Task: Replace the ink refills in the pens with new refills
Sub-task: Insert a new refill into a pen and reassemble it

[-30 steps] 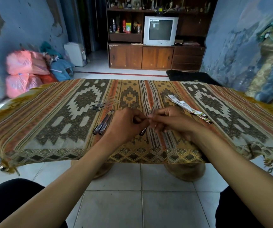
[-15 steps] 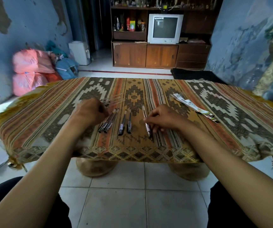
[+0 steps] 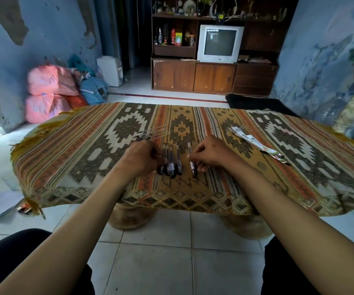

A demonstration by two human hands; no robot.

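**Pens lined up, refill work looks mid-way**

Four dark pens (image 3: pixel 170 161) lie side by side on the cloth-covered bench (image 3: pixel 299 167). The left hand (image 3: pixel 143 159) rests against that row, fingers curled, though whether they actually grip a pen I cannot tell. The right hand (image 3: pixel 209 155) pinches a fifth pen (image 3: pixel 192 161) just beside the row. Clear thin refills (image 3: pixel 154 134) lie just beyond the left hand; a refill packet (image 3: pixel 257 144) sits apart to the right. Which pens are already refilled cannot be read, so I judge some work remains.
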